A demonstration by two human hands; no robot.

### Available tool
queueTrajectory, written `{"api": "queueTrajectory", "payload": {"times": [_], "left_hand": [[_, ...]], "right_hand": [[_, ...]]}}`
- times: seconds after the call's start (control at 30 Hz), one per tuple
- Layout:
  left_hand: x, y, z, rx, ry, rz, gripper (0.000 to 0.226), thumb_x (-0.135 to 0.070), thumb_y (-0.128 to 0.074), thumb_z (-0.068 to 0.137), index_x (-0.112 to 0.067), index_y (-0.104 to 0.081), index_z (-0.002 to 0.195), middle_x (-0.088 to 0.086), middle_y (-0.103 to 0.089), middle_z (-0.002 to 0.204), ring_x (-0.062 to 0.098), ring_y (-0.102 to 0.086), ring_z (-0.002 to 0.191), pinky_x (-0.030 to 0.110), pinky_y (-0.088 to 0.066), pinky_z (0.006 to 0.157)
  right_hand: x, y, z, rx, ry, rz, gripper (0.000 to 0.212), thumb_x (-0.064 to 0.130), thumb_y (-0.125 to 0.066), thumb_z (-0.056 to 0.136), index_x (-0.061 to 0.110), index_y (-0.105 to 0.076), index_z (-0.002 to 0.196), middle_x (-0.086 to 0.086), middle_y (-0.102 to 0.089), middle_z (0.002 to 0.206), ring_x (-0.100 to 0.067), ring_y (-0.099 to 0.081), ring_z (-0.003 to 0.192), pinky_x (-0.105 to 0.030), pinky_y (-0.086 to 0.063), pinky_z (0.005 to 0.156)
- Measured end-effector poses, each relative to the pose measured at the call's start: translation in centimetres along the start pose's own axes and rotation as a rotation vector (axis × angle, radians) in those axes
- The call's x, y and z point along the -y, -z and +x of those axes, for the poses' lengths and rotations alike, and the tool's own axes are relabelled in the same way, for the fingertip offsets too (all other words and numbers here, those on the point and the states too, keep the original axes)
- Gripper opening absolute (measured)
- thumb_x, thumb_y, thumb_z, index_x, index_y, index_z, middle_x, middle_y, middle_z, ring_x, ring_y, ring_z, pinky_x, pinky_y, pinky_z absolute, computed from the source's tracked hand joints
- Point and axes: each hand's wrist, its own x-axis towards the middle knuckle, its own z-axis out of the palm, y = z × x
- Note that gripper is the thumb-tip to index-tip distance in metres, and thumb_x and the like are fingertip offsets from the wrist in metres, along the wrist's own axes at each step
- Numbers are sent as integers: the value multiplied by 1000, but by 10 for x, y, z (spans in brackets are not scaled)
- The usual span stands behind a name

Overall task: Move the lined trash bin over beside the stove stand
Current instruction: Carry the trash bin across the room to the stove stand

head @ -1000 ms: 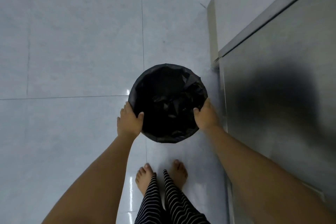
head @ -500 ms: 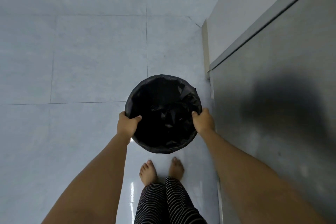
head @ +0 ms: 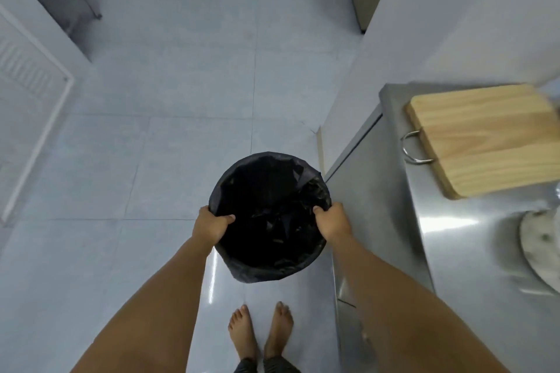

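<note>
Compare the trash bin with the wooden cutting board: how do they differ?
The trash bin is round, black-lined and gripped at its rim by the left hand and right hand; the cutting board is rectangular, pale wood, untouched. The bin is over the floor, the board lies on the steel counter.

Crinkled black plastic is lining the trash bin (head: 269, 215), faintly glossy. Brushed steel tabletop (head: 454, 239) is gleaming; pale wood cutting board (head: 488, 139) is looking matt; floor (head: 181, 100) tiles are probably glazed.

Both hands, left hand (head: 212, 225) and right hand (head: 333, 221), grip the rim of the black-lined trash bin (head: 269, 218) beside the steel stand (head: 448, 239).
</note>
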Motion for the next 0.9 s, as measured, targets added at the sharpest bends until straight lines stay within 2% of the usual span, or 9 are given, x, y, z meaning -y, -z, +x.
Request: {"api": "queueTrajectory", "payload": {"times": [0.1, 0.4, 0.57, 0.9], "left_hand": [[-34, 13, -19, 29, -97, 50, 64, -20, -74, 82, -2, -53, 140, 18, -65, 131, 39, -64, 117, 45, -52, 99], [-102, 38, -41, 21, -252, 109, 65, -29, -71, 85, -3, -51, 141, 18, -64, 134, 39, -63, 119, 49, -52, 103], [-136, 60, -20, 7, -290, 102, 65, -32, -70, 85, -2, -52, 140, 18, -64, 135, 39, -63, 119, 48, -52, 102], [-225, 92, 50, 23, -287, 7, 70, -28, -72, 89, 0, -41, 145, 20, -54, 144, 41, -56, 129, 48, -49, 107]], "right_hand": [[15, 30, -19, -24, 54, -21, 45, 32, -52, 96, 0, -44, 127, -21, -58, 128, -39, -57, 117, -42, -47, 93], [65, 72, -35, -66, 141, 19, 55, 35, -52, 96, 0, -38, 137, -20, -54, 135, -38, -55, 122, -39, -46, 93], [114, 77, -23, -81, 191, 9, 55, 36, -52, 96, 0, -40, 136, -20, -55, 133, -37, -56, 120, -35, -44, 85], [227, 67, 22, -102, 206, 51, 63, 41, -54, 93, 0, -36, 138, -19, -54, 133, -37, -56, 118, -39, -46, 88]]}}
